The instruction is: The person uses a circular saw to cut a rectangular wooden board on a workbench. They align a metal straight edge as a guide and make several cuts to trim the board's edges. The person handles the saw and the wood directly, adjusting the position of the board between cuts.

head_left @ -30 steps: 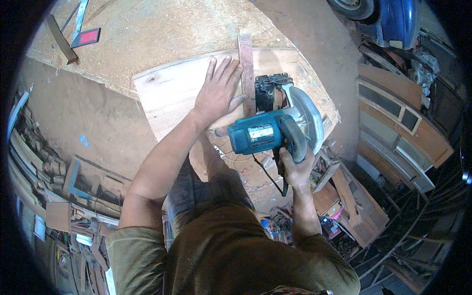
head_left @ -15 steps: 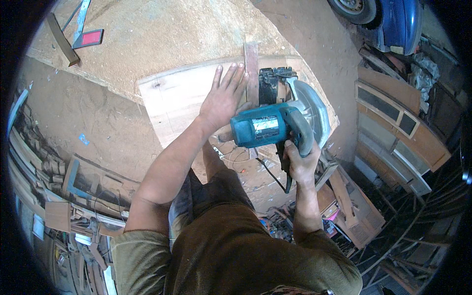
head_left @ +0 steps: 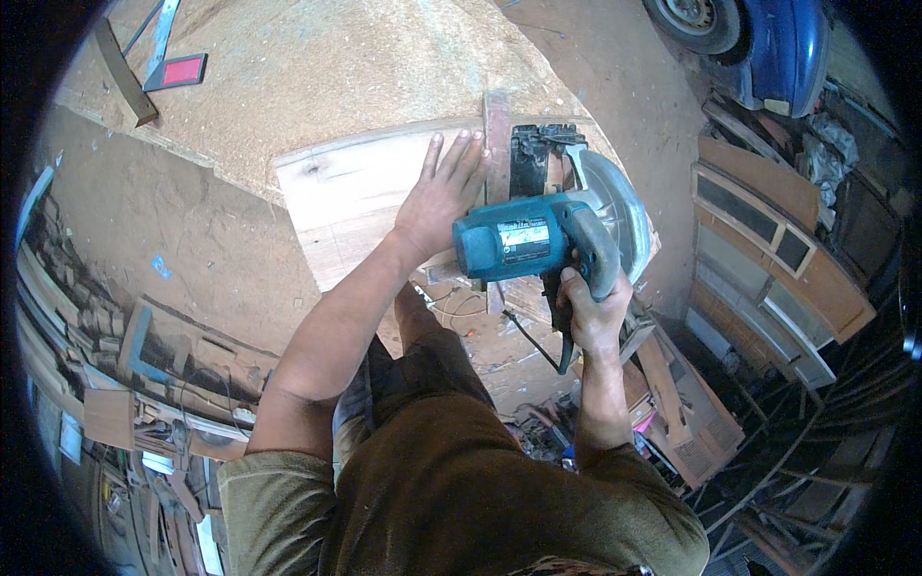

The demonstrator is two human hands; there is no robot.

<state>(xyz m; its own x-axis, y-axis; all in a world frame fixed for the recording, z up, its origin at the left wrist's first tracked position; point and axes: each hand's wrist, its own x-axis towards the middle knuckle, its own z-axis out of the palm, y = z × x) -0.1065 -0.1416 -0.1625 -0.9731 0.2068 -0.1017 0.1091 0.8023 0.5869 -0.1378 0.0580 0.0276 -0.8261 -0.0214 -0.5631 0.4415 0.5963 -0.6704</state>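
My right hand point(head_left: 595, 305) is wrapped round the rear handle of a teal circular saw point(head_left: 509, 240). The saw rests at the right part of a pale wooden board point(head_left: 355, 206), its grey blade guard on the right side. My left hand point(head_left: 440, 192) lies flat on the board with fingers stretched out, pressing beside a narrow reddish wooden strip point(head_left: 497, 144). That strip runs across the board, close along the saw's base. Under the saw, the blade and the cut are hidden. A black cord hangs from the handle.
Beneath the board is a large worktop point(head_left: 317, 77) strewn with sawdust. At its far left lie a square with a red-panelled stock point(head_left: 181, 71) and a brown wooden bar point(head_left: 125, 77). Timber offcuts point(head_left: 106, 418) pile up at left; wooden panels point(head_left: 768, 259) and a blue vehicle point(head_left: 783, 48) stand at right.
The saw and my right hand have shifted very slightly, with the saw a touch farther forward against the strip. My left hand keeps its place on the board.
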